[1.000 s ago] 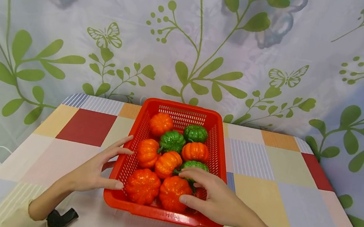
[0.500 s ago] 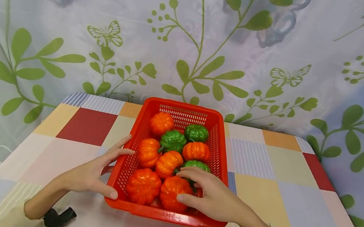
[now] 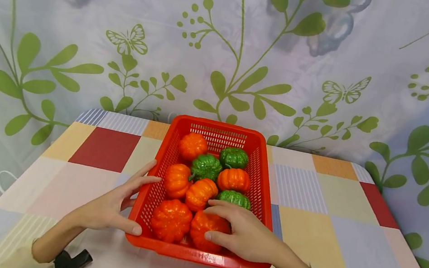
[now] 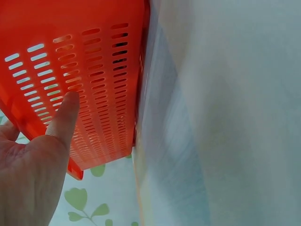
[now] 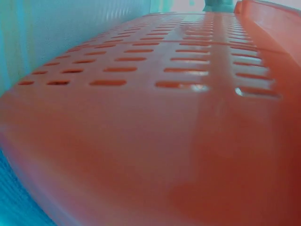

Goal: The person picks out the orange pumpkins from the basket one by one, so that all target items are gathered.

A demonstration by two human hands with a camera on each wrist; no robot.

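A red plastic basket (image 3: 197, 256) with slotted walls holds several small orange and green pumpkins. My left hand (image 3: 113, 209) is at the basket's left wall, fingers extended. Two fingertips lie across the rim and the thumb touches the near left corner. In the left wrist view a finger (image 4: 68, 115) lies along the slotted outer wall. Inside the near right part, my right hand (image 3: 247, 235) spans an orange pumpkin (image 3: 201, 226), thumb on its near side and a finger along its far edge. That hand hides the pumpkin's right side; the right wrist view shows only basket wall (image 5: 141, 141).
Beneath the basket is a table with a checked, patchwork cloth (image 3: 105, 148). Behind it hangs a curtain (image 3: 160, 21) printed with green leaves and butterflies. A green pumpkin (image 3: 234, 197) lies just beyond my right hand. A white cord loop (image 3: 2, 179) shows at the table's left edge.
My left thumb has moved from inside the near left corner out onto the rim. The right hand has shifted slightly nearer, over the orange pumpkin. The basket's near right corner has moved slightly right.
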